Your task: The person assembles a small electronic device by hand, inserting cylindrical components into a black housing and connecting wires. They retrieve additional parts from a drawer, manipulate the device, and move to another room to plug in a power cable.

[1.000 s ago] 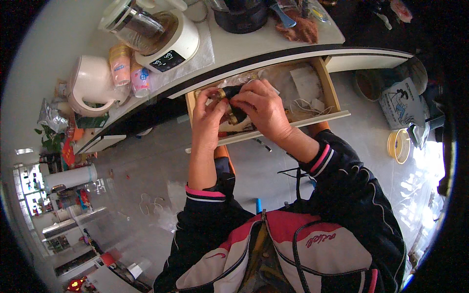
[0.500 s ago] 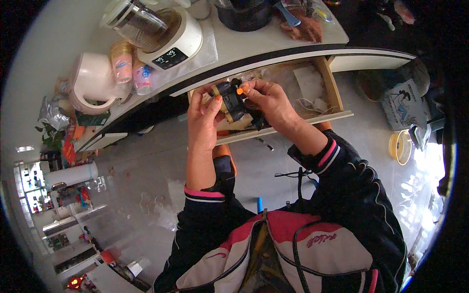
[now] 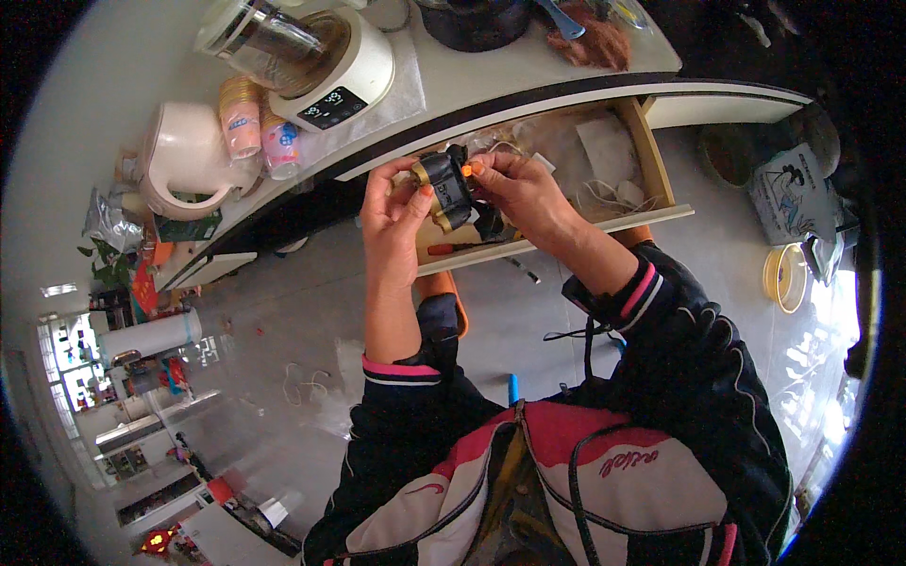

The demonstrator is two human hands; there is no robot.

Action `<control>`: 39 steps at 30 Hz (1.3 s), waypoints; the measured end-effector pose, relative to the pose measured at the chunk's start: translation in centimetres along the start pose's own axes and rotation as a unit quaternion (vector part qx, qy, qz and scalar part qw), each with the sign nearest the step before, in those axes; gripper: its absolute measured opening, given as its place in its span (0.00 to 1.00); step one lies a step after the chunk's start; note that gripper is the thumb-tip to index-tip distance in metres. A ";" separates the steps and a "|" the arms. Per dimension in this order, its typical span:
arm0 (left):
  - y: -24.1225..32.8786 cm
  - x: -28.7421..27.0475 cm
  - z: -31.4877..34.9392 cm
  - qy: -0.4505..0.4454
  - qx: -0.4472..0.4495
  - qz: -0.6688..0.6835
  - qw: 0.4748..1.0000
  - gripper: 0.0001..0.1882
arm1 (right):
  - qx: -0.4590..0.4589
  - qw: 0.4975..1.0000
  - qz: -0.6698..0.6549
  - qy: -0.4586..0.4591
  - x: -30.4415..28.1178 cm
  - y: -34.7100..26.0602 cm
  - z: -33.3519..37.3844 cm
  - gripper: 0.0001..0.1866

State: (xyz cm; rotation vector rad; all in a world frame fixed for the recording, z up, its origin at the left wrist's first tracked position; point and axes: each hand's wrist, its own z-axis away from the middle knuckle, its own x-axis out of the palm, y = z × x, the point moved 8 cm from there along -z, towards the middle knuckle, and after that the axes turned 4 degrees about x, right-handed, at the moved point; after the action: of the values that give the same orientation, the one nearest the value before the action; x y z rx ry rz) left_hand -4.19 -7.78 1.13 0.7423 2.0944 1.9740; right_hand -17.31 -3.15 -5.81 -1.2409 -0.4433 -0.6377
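Observation:
Above the open drawer (image 3: 557,226), both hands are on a black and gold device (image 3: 451,193) with dark strap-like parts, perhaps a headlamp. My left hand (image 3: 394,212) grips its left side, the thumb lying across the gold edge. At its right side, my right hand (image 3: 517,189) pinches with thumb and forefinger. A small orange piece (image 3: 467,171) shows at those fingertips; its kind is unclear. Beneath the hands, a tool with an orange handle (image 3: 441,250) lies at the drawer's front, partly covered by a dark piece.
The drawer also holds a white cable (image 3: 623,196) and clear plastic. On the counter (image 3: 415,90) stand a glass kettle on a white base (image 3: 363,71), stacked paper cups (image 3: 240,123), a pale pitcher (image 3: 179,156) and a black pot (image 3: 477,24). A yellow basket (image 3: 785,278) sits at right.
The device has tilted slightly in my hands, and my right fingers have shifted a little at its side. The whole view has moved slightly.

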 end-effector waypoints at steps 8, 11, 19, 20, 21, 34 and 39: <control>-0.4 -0.3 0.1 0.022 -0.024 0.008 0.999 0.18 | -0.009 1.000 0.000 -0.003 0.3 -0.1 0.3 0.11; -0.5 -0.6 0.3 0.045 -0.045 -0.006 0.998 0.19 | -0.016 1.000 0.002 0.003 0.3 0.1 0.1 0.12; -0.8 -0.6 0.1 0.054 -0.057 -0.027 0.997 0.19 | -0.010 1.000 0.012 0.027 -0.2 0.2 0.2 0.12; -0.9 -0.6 0.1 0.055 -0.055 -0.030 0.997 0.19 | -0.013 0.999 0.023 0.025 -0.2 0.2 0.1 0.11; -0.9 -0.7 0.1 0.055 -0.053 -0.034 0.997 0.19 | -0.014 0.999 0.025 0.023 -0.1 0.2 0.2 0.11; 0.4 -0.6 -0.1 -0.004 0.041 0.006 0.999 0.17 | -0.011 1.000 -0.018 -0.021 1.2 -0.6 0.8 0.10; 0.2 -0.7 -0.1 0.024 0.018 0.011 0.999 0.18 | -0.036 0.999 0.003 0.005 0.8 -0.9 0.8 0.11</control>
State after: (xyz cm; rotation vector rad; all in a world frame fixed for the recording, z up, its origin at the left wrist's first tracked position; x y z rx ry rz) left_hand -3.64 -8.17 1.17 0.7349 2.1639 1.9896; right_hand -17.27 -2.74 -4.43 -1.3060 -0.4117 -0.6592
